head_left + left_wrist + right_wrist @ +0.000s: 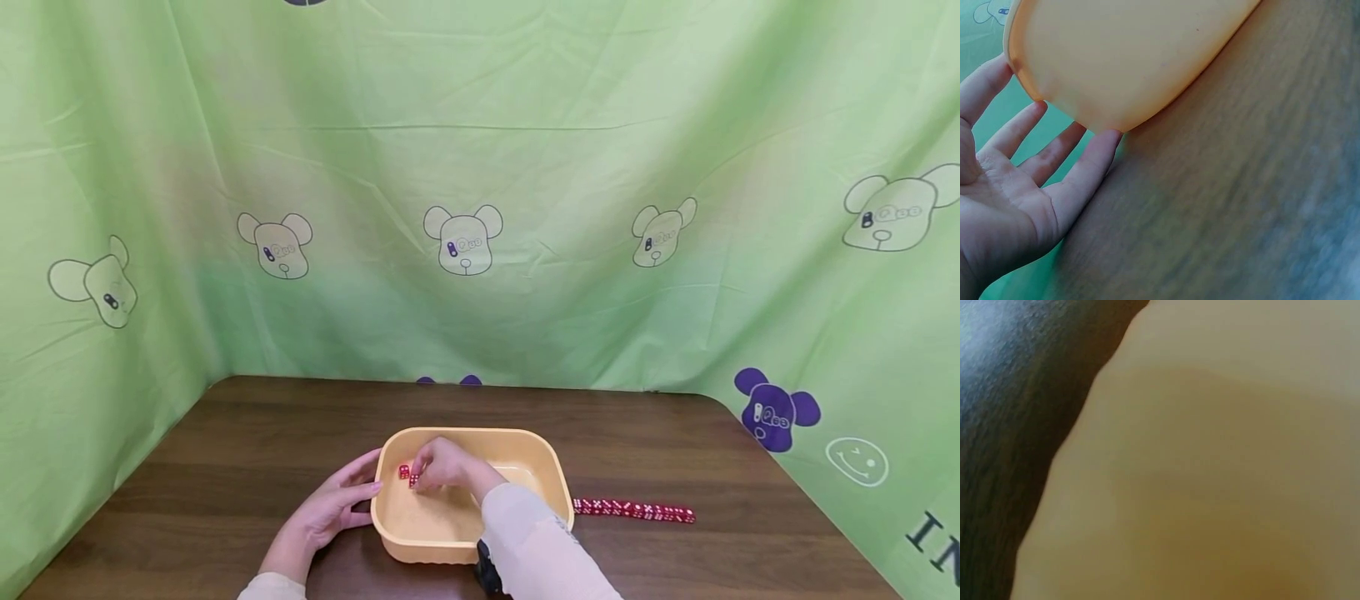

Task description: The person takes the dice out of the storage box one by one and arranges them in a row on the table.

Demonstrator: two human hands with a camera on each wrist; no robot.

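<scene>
A cream-yellow plastic bin (431,550) stands on the table, with my right hand (447,464) reaching down inside it. At the bin's left end, that hand pinches a red die (414,482) with white pips. Just beside it, another red die (404,472) lies on the bin floor. My left hand (333,504) touches the bin's left end from outside, its fingers spread. Close up in the left wrist view, the fingertips of the left hand (1029,181) rest against the bin wall (1141,56). Only the blurred bin wall (1197,456) fills most of the right wrist view.
A straight row of several red dice (634,510) lies on the table, running rightward from the bin's right side. The dark wooden table (300,417) has green printed cloth (465,325) hanging behind it and at both sides.
</scene>
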